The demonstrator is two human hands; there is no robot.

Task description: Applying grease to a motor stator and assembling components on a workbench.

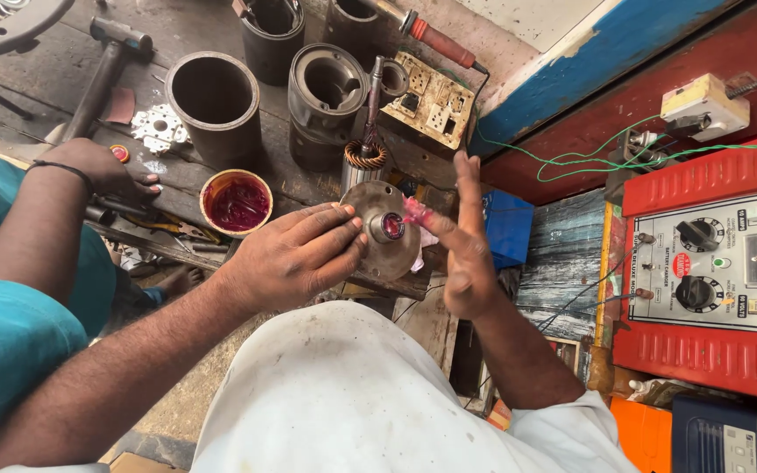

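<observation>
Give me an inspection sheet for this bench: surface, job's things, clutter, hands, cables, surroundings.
Surface: worn dark wooden bench, stained and crowded.
Job's things: round grey metal end cover with red grease at its hub; small tub of red grease beside it.
Clutter: hammer, dark metal cylinders, white gasket, copper-wound rotor, cream switch board.
Hands: left hand grips the cover's rim; right hand is open, its fingers smeared with red grease at the hub. Another person's hand rests on the bench.
Cables: green wires run to the red charger.
Surroundings: red battery charger with dials, blue box.
</observation>
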